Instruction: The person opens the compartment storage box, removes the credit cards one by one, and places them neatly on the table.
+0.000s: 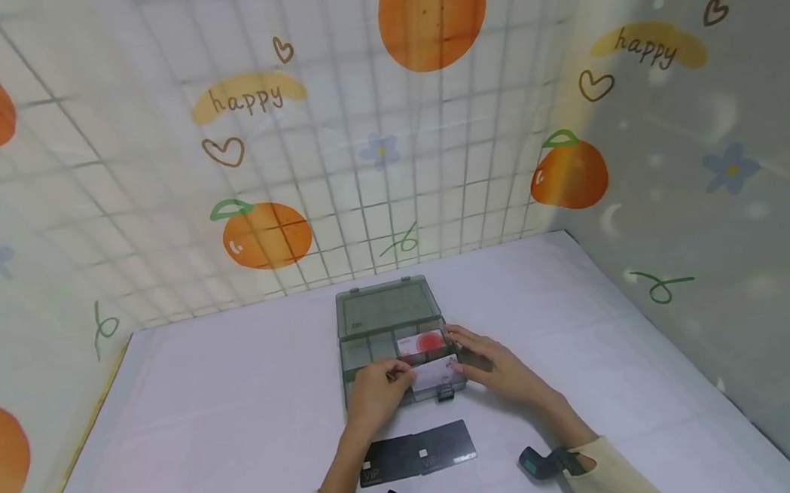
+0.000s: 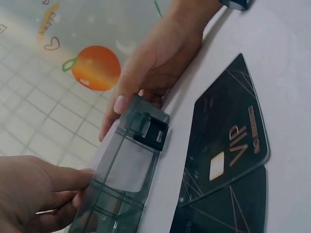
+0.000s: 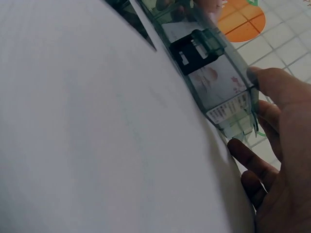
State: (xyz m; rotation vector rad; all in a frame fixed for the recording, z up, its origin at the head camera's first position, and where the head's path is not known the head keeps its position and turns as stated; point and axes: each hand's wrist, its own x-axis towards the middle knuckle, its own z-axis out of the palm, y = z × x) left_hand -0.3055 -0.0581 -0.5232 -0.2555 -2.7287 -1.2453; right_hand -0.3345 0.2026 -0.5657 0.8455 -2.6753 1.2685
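Observation:
A translucent grey-green box (image 1: 351, 358) lies open on the white table, its lid (image 1: 385, 307) folded back. A white card with a red spot (image 1: 423, 343) lies in one compartment. My left hand (image 1: 377, 395) pinches a second white card (image 1: 438, 372) at the box's front row; the card shows through the front wall (image 2: 121, 165). My right hand (image 1: 493, 365) holds the box's right end, thumb (image 3: 269, 77) on the rim and fingers (image 3: 240, 148) against the wall. The black latch (image 3: 197, 48) sits on the front wall.
Two black VIP cards (image 1: 417, 452) overlap on the table just in front of the box, also seen close in the left wrist view (image 2: 228, 150). Patterned walls with oranges close off the back and right. White table (image 1: 208, 409) spreads to either side.

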